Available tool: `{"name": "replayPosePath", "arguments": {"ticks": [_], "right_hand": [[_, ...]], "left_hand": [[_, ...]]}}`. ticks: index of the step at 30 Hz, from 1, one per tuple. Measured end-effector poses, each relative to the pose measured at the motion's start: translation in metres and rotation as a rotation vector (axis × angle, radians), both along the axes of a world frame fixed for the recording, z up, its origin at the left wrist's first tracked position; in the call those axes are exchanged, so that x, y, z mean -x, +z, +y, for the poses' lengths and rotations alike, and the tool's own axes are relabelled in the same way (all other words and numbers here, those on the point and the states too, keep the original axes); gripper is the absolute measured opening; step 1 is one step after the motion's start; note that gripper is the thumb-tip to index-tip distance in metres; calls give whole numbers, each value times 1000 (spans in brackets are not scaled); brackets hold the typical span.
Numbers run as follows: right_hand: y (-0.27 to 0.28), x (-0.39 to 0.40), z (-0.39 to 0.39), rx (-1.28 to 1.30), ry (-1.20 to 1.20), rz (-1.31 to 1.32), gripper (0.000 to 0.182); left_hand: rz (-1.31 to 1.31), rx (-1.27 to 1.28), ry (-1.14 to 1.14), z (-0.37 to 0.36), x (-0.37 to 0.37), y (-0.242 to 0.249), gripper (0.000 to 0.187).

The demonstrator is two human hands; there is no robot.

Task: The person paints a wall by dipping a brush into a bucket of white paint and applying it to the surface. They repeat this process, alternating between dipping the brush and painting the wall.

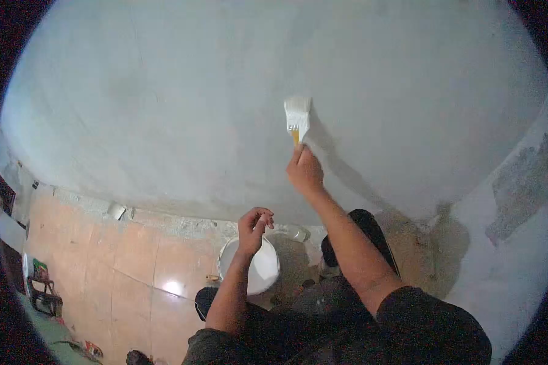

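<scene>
My right hand (305, 170) is wrapped round the yellow handle of a paintbrush (298, 114). The brush points up, its wide bristles coated in white and lying against or very near the grey-white wall (182, 109); its shadow falls to the right. Over the rim of a white bucket (268, 267) hovers my left hand (256, 226), fingers loosely curled and apart, with nothing visible in it. White paint shows inside the bucket, which stands on the floor in front of my knees. My left forearm hides part of its left side.
Rough, crumbly plaster runs along the wall's foot. A small pale piece (116, 211) lies there on the left, and a yellowish object (212, 277) sits beside the bucket. Tan floor tiles (128, 255) stretch left to a dark chair (44, 297). A side wall (505, 243) with patchy plaster rises at right.
</scene>
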State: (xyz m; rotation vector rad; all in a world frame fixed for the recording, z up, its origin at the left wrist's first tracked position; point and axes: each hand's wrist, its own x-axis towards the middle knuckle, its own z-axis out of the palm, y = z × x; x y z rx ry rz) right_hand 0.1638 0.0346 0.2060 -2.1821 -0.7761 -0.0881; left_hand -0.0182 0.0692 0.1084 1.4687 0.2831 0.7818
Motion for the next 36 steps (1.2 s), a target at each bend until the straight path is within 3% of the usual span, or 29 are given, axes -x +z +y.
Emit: {"name": "replayPosePath", "arguments": {"ticks": [6, 9, 11, 13, 16, 17, 18, 20, 24, 28, 29, 31, 33, 36], "right_hand": [[-130, 17, -5, 156, 9, 247, 31], [-220, 13, -21, 342, 199, 140, 28], [-240, 13, -25, 368, 207, 196, 31], [-262, 9, -31, 1055, 723, -421, 24], [-296, 10, -11, 845, 620, -470, 19], [-299, -1, -14, 710, 491, -252, 19], [-230, 12, -11, 545, 333, -55, 21], [-145, 34, -4, 292, 170, 145, 25], [-73, 58, 0, -51, 161, 67, 25], [-52, 48, 9, -273, 92, 76, 19], [-66, 46, 11, -269, 84, 80, 19], [-121, 32, 22, -27, -25, 55, 19], [-165, 36, 17, 69, 13, 311, 29], [-258, 42, 15, 202, -21, 307, 25]], "left_hand": [[35, 24, 13, 0, 1, 3, 22], [48, 47, 17, 3, 2, 12, 21], [47, 59, 10, 7, 3, 10, 19], [8, 43, 25, 9, 3, 8, 19], [-3, 50, 41, 11, 2, 10, 20], [-9, 47, 53, 12, 1, 11, 21], [5, 60, 55, 13, 1, 12, 20], [-6, 69, 67, 14, 1, 9, 20], [-3, 96, 114, 12, 1, 8, 19], [22, 91, 152, 13, 2, 12, 19], [33, 109, 164, 13, 2, 12, 19], [35, 58, 158, 14, 2, 10, 20], [23, 88, 156, 14, 2, 7, 21], [32, 110, 147, 17, 1, 2, 20]]}}
